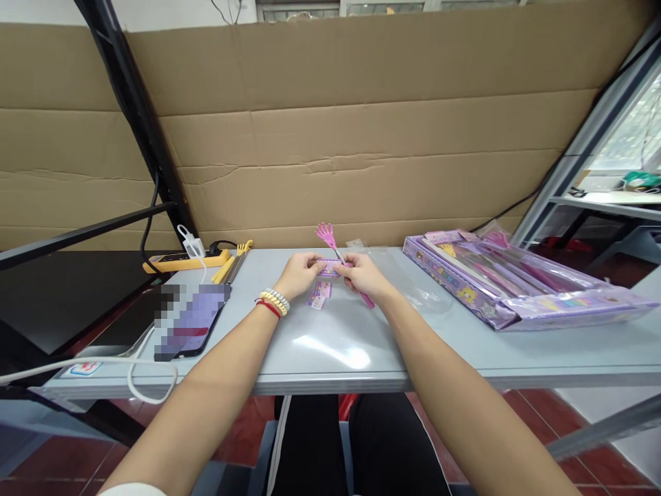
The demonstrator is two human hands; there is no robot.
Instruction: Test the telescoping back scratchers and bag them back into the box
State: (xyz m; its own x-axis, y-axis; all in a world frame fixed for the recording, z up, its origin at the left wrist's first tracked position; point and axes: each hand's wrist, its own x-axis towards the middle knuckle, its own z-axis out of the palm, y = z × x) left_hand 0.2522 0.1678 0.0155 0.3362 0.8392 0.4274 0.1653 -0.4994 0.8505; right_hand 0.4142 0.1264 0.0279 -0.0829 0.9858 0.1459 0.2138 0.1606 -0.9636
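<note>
A small purple printed label [329, 269] is stretched between my two hands above the desk. My left hand [301, 274] pinches its left end. My right hand [365, 275] grips its right end with thumb and fingers. Through the right hand's grip runs a back scratcher, its pink hand-shaped head [326, 234] tilted up to the left and its pink handle [368, 300] showing below the palm. Part of its metal rod is hidden by my fingers. More purple printed labels [319, 295] lie on the desk just below my hands.
At right stands a purple display box [465, 293] of several back scratchers. Clear plastic wrapping [418, 289] lies beside it. To the left are yellow back scratchers [227, 267], a yellow power strip [189, 263], a phone [193, 320] and a white cable [149, 359]. Cardboard [361, 138] walls the back.
</note>
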